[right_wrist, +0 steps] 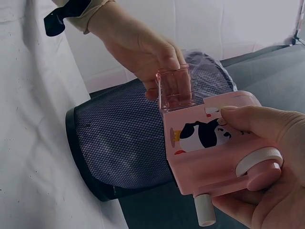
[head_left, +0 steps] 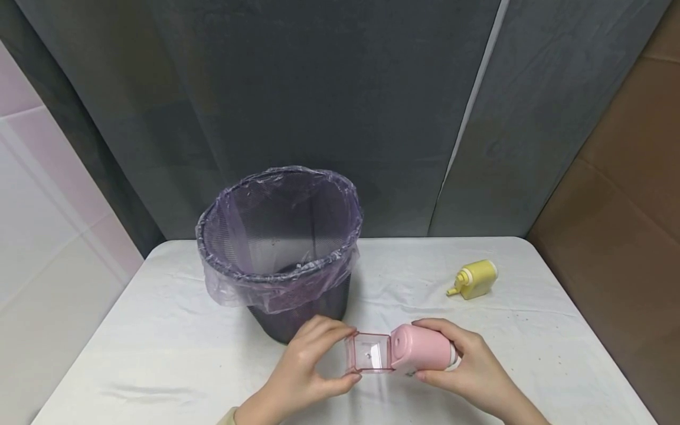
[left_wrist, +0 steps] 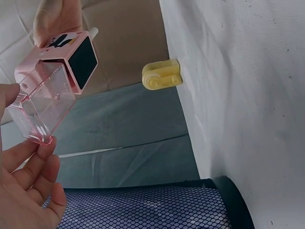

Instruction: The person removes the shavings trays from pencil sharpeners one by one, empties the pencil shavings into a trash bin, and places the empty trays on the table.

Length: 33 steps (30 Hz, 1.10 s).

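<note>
A pink hand-crank pencil sharpener [head_left: 427, 349] with a cartoon print is held in my right hand [head_left: 475, 369], thumb on one side and fingers on the other. Its white-tipped crank [right_wrist: 205, 210] points away from the drawer end. My left hand [head_left: 303, 372] pinches the far end of the clear pink shavings drawer [head_left: 372, 354] between thumb and fingertips. The drawer stands out from the sharpener, its inner end right at the pink housing. In the left wrist view, a dark flat face [left_wrist: 83, 64] of the sharpener shows beside the drawer.
A dark mesh wastebasket [head_left: 319, 304] lined with a thin purple bag [head_left: 228, 286] stands just behind my left hand. Farther right on the white-covered table [head_left: 212, 366] lies a small yellow crank-type sharpener [head_left: 478, 280]. A grey panel [head_left: 329, 88] closes off the back.
</note>
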Each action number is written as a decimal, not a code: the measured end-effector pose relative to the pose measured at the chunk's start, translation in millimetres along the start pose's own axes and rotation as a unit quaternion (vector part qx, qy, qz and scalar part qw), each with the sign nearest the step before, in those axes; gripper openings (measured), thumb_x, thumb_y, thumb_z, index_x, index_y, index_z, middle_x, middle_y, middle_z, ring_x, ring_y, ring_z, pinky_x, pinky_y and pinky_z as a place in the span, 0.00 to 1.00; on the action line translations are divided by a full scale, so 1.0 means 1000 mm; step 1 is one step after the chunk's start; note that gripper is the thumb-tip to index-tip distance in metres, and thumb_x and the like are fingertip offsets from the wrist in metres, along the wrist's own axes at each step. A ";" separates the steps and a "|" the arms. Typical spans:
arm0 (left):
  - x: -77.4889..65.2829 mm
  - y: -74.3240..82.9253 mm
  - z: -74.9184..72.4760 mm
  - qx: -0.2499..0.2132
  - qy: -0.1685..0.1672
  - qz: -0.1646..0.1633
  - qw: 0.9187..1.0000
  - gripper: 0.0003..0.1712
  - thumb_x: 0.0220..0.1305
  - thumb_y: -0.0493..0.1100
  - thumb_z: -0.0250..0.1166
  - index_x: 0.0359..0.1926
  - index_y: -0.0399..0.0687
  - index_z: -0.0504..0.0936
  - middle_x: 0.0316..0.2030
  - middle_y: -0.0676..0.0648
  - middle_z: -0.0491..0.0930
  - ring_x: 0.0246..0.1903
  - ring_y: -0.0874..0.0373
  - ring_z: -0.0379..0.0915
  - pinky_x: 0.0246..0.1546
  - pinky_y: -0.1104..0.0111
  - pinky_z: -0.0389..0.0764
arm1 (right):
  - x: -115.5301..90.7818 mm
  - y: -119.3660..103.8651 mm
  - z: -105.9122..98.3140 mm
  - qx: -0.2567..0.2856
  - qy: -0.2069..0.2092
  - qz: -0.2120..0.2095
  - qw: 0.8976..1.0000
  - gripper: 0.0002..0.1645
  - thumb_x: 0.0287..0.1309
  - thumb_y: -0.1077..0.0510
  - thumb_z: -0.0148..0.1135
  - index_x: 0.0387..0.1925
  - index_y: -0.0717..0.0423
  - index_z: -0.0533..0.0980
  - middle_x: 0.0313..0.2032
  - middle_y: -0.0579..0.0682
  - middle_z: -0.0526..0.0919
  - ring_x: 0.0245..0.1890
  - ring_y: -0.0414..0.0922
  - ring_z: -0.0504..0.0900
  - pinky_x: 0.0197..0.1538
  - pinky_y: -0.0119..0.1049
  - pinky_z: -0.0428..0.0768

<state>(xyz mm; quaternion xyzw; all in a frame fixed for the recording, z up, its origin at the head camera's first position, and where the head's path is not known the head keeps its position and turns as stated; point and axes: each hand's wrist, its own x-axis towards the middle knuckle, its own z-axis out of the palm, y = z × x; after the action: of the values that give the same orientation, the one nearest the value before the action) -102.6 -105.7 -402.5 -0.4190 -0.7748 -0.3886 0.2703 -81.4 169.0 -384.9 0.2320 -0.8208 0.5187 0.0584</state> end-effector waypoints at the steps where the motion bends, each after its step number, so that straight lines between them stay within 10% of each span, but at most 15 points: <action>1: 0.000 0.000 0.000 0.000 0.000 0.001 1.000 0.31 0.41 0.50 0.71 0.47 0.42 0.76 0.44 0.53 0.74 0.42 0.59 0.69 0.47 0.71 0.67 | 0.000 0.000 0.000 0.001 0.000 0.000 1.000 0.37 0.31 0.57 0.76 0.49 0.48 0.73 0.43 0.44 0.79 0.38 0.42 0.77 0.35 0.33 0.76; 33: -0.024 -0.016 0.015 0.031 -0.057 -0.036 0.997 0.30 0.39 0.52 0.72 0.47 0.48 0.76 0.43 0.60 0.74 0.43 0.66 0.67 0.47 0.63 0.70 | 0.000 -0.010 0.012 -0.036 -0.019 -0.026 0.999 0.33 0.30 0.63 0.75 0.45 0.54 0.74 0.41 0.43 0.79 0.34 0.38 0.77 0.35 0.32 0.75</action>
<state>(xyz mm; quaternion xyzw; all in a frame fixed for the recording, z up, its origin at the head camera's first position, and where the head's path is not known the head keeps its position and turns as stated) -105.6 -109.7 -434.7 -0.4038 -0.8153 -0.3494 0.2238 -75.1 154.4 -381.8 0.2612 -0.8336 0.4824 0.0645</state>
